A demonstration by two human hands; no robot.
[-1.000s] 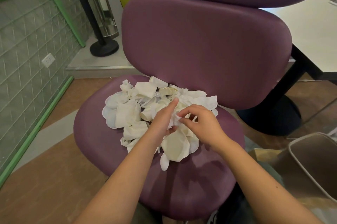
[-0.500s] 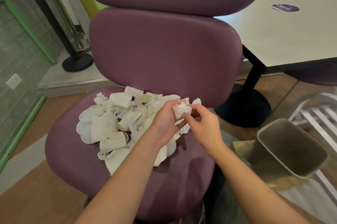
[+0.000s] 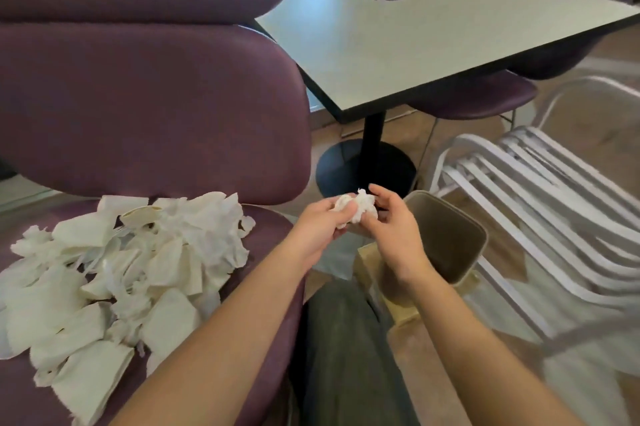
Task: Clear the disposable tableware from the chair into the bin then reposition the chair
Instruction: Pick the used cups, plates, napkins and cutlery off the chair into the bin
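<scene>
Fig.: clearing step, first handful in transit. Nearest me, both forearms reach fwd over a dark-trousered knee. L hand and R hand meet just past the seat edge, each w/ fingers curled round one crumpled white wad of tableware; both are grasping it, neither hangs free. Wad sits between the hands, above the floor gap, near the bin but not yet over its mouth. Bin stands tilted, mouth toward me, just right of the hands. To my left, the chair seat carries the main pile of crushed white cups and plates, so I judge the clearing barely begun. Next move, as I read it: carry the wad right until over the bin mouth, then let go w/ both hands; return for the pile. Chair repositioning comes last. Farther off: table on a black pedestal, white slatted chairs at right.
</scene>
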